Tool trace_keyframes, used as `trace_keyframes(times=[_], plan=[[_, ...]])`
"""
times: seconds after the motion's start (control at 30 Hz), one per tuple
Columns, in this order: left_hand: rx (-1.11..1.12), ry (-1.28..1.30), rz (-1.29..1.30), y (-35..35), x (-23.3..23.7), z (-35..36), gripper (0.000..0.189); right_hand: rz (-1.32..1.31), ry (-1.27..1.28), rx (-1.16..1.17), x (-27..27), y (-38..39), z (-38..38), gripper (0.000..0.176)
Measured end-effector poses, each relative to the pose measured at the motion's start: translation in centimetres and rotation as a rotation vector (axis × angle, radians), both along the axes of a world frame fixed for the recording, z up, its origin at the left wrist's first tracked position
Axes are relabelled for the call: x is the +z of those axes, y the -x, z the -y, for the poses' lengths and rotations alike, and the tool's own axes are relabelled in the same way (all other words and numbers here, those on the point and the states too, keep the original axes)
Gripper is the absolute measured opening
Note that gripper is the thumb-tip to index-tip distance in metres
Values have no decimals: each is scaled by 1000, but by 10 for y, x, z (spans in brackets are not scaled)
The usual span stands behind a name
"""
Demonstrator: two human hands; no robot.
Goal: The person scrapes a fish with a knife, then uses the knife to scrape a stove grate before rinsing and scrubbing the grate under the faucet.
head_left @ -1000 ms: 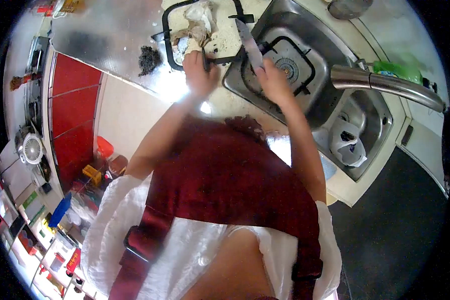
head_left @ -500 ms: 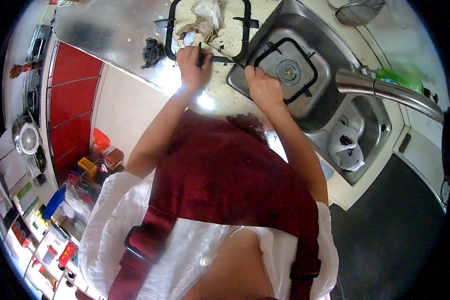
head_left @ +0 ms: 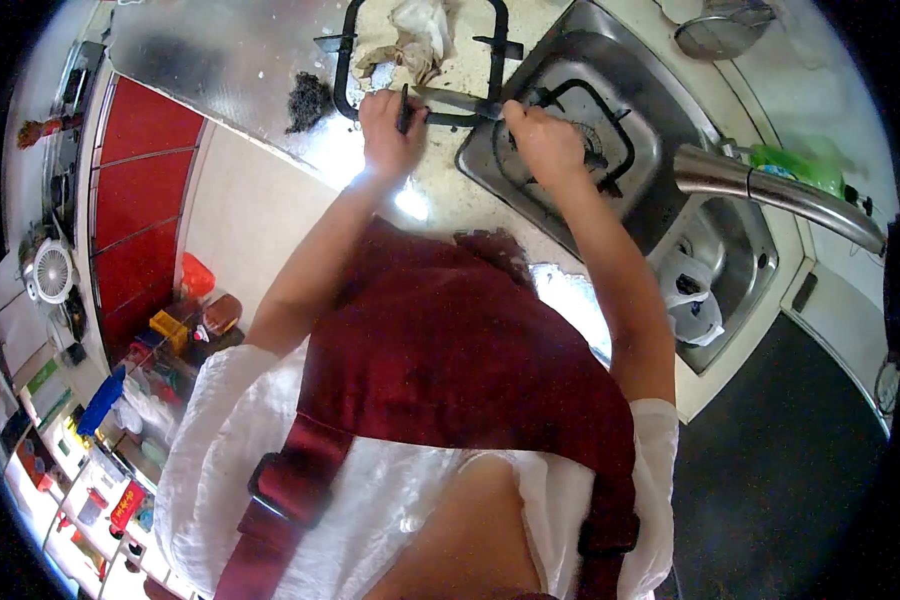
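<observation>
First, lower centre of frame: one dark-red apron (head_left: 460, 350). Upper centre: one left hand (head_left: 392, 135), fingers curled snugly about a prong on the near side of a pan support (head_left: 343, 75). To its right: one right hand (head_left: 550, 145), closed in a fist round the handle of a knife (head_left: 455, 99); handle mostly hidden, blade grey, narrow, pointing left towards the left hand, contact with the support unclear. Pan support: black, rounded-cornered, cropped by the top edge. Left of it, one dark, tangled scouring pad (head_left: 309, 102). Within its outline, crumpled white-and-brown wipes (head_left: 420, 40). Upper right: steel sink (head_left: 660, 110), second black support (head_left: 625, 150) inside.
</observation>
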State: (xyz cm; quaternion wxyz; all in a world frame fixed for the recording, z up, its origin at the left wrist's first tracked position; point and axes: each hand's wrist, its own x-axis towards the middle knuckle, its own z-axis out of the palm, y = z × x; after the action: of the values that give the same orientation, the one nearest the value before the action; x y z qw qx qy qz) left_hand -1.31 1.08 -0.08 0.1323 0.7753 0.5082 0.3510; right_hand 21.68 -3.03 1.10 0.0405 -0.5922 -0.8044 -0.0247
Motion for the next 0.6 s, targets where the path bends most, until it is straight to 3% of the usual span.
trace_keyframes(times=[0.37, 0.6], plan=[[-10, -16, 31, 0, 1, 1, 16, -27, -46, -12, -6, -2, -17, 4], [3, -59, 45, 0, -1, 0, 17, -9, 68, -108, 1, -1, -30, 6]])
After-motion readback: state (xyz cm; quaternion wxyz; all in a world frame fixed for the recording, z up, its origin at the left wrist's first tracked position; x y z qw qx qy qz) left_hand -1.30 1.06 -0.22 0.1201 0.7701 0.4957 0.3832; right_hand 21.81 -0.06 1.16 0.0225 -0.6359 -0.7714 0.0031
